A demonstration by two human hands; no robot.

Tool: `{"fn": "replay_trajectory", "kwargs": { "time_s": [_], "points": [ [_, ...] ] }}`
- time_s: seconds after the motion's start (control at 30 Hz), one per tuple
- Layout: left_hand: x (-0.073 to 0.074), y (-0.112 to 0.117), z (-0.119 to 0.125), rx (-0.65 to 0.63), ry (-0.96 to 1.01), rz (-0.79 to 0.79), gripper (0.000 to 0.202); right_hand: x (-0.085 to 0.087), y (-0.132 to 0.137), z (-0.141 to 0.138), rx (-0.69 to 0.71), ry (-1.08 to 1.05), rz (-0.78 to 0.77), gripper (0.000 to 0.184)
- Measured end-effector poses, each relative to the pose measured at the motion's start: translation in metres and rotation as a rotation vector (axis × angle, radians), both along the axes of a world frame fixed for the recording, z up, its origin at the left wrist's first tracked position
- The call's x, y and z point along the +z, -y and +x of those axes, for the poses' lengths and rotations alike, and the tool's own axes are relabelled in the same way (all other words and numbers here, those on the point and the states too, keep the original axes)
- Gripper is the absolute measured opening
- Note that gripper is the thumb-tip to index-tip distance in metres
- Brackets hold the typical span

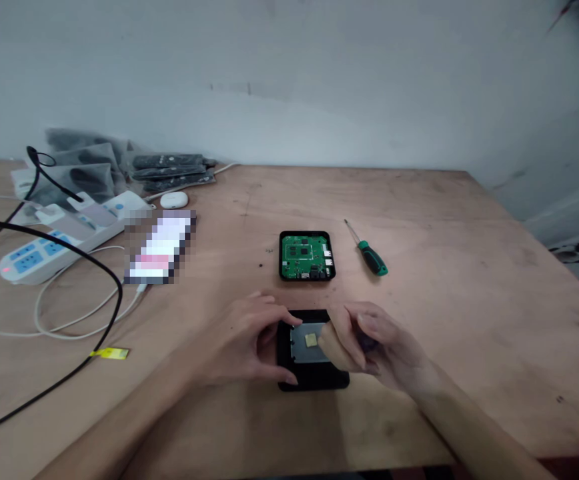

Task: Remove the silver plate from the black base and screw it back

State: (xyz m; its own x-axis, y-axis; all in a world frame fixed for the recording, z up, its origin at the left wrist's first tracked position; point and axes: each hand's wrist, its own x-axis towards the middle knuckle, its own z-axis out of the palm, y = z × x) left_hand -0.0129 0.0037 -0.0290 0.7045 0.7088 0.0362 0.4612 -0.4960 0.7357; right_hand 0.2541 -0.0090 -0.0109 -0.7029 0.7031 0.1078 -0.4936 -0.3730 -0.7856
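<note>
A black case half (314, 379) with a grey metal plate (302, 350) inside lies near the table's front edge. On the plate sits a small pale square pad (311, 340). My left hand (249, 340) grips the case half by its left side, thumb near the front corner and a finger at the back corner. Over its right part my right hand (364, 337) is closed, fingers curled; what they hold, if anything, is hidden. Behind lies another black case half (281, 257) with a green circuit board (300, 252) in it, sockets along its right and front edges.
A green-and-black screwdriver (372, 259) lies right of the circuit board. To the left are a phone (162, 247), a white earbud case (174, 200), a power strip (34, 263) and looping cables. Bagged black remotes (169, 172) lie by the wall.
</note>
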Motion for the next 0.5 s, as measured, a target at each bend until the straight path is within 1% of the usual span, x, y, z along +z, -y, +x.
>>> {"fn": "replay_trajectory", "kwargs": {
  "time_s": [0.13, 0.27, 0.37, 0.5],
  "points": [
    [0.0024, 0.0011, 0.0004, 0.022, -0.004, -0.006, 0.068, -0.0015, 0.0003, -0.0016, -0.032, 0.029, 0.057, 0.062],
    [0.0044, 0.0013, 0.0007, 0.029, -0.02, -0.012, 0.068, 0.0027, -0.0016, -0.0038, -0.028, 0.007, 0.036, 0.069],
    [0.003, 0.0011, 0.0005, 0.027, -0.011, -0.017, 0.069, 0.0057, -0.0035, -0.0032, -0.035, -0.003, 0.028, 0.063],
    [0.0004, 0.0013, 0.0002, 0.031, -0.002, 0.003, 0.068, 0.0055, -0.0043, -0.0008, -0.024, -0.03, -0.055, 0.039]
  ]
}}
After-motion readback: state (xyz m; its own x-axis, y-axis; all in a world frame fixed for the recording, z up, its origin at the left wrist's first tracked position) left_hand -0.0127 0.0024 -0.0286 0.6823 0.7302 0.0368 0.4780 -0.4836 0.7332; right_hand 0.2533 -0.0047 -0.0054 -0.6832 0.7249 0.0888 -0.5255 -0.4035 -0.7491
